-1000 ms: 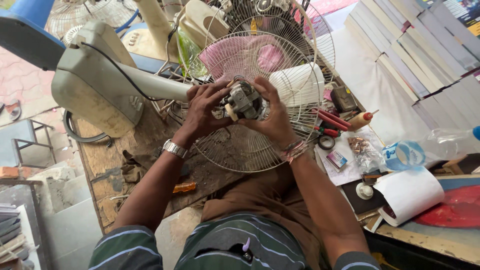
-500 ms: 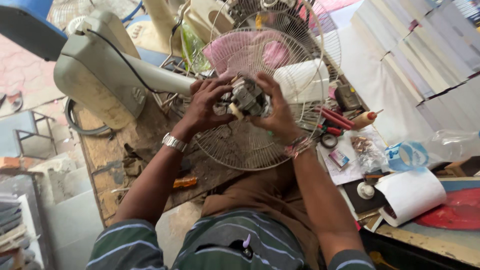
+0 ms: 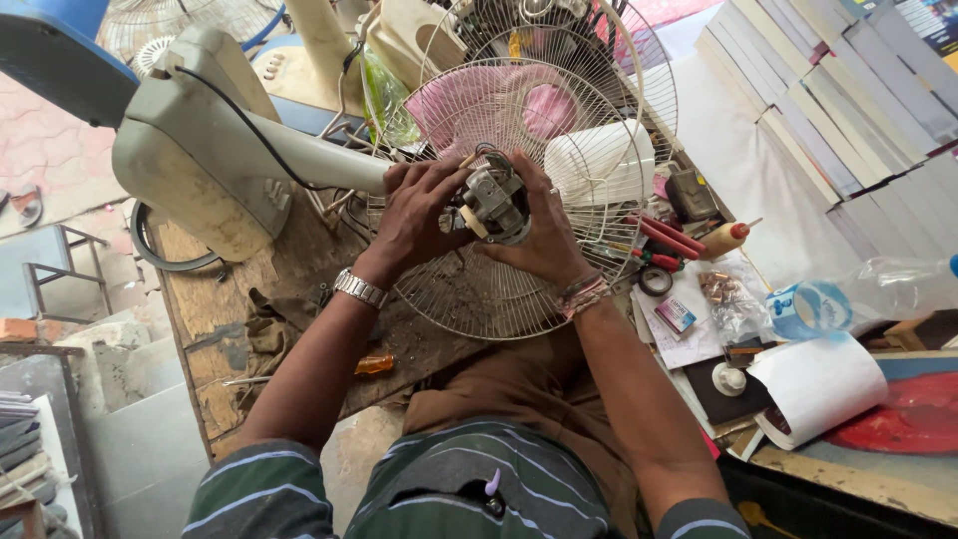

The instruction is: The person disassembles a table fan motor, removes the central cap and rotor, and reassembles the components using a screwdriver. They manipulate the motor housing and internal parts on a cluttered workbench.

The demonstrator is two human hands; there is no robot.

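Both hands (image 3: 424, 215) (image 3: 544, 240) clasp fan motor (image 3: 494, 205) above wire grille's (image 3: 499, 299) rim

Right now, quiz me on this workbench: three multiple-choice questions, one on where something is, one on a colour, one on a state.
1. Where is the fan motor?
A. On the floor
B. Between both hands, over the wire fan guard
C. Inside the plastic bottle

2. What colour is the cap of the small squeeze bottle lying to the right of the guard?
A. Red
B. Green
C. Black

3. What is the state of the right hand?
A. Resting flat on the bench
B. Holding a screwdriver
C. Cupped around the motor

Answers:
1 B, the left hand and the right hand grip the motor from either side above the guard.
2 A, its nozzle cap shows red against the pale body.
3 C, its fingers curl around the motor's right side.
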